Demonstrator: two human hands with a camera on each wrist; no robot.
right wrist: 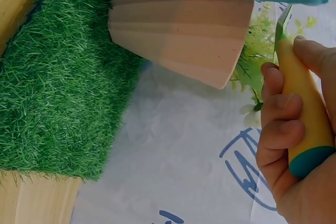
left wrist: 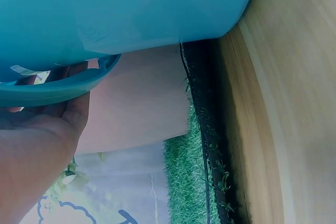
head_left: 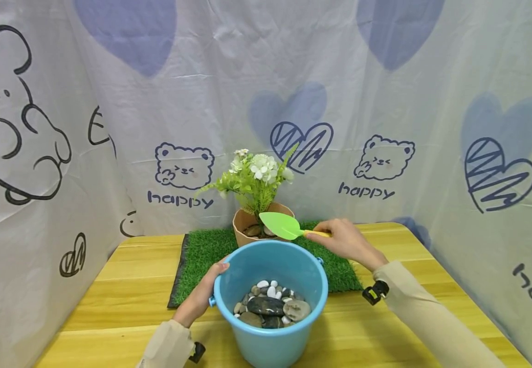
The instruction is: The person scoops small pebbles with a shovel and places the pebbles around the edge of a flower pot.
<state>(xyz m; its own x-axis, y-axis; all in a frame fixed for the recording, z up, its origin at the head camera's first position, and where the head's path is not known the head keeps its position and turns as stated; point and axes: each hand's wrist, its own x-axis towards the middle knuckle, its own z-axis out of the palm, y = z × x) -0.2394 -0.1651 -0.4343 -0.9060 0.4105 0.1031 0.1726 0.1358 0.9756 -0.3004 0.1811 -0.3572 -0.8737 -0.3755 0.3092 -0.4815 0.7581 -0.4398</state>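
Note:
A blue bucket (head_left: 272, 342) holds white pebbles, small grey stones and larger dark stones (head_left: 266, 305). At its left rim my left hand (head_left: 203, 290) grips it, thumb over the edge. In the left wrist view this hand (left wrist: 47, 129) is beside the bucket's handle (left wrist: 63, 88), its fingers partly hidden behind it. My right hand (head_left: 346, 240) holds a garden trowel by its yellow handle (right wrist: 304, 103), fingers curled round it. The light green trowel blade (head_left: 281, 225) is above the bucket's far rim, in front of the flower pot (head_left: 243, 225); no stones show on it.
The pot contains stones and a white-flowered plant (head_left: 259, 176). It stands behind the bucket on a green turf mat (head_left: 206, 250). A wooden table (head_left: 109, 291) lies underneath, with printed curtains (head_left: 247, 61) at the back and both sides.

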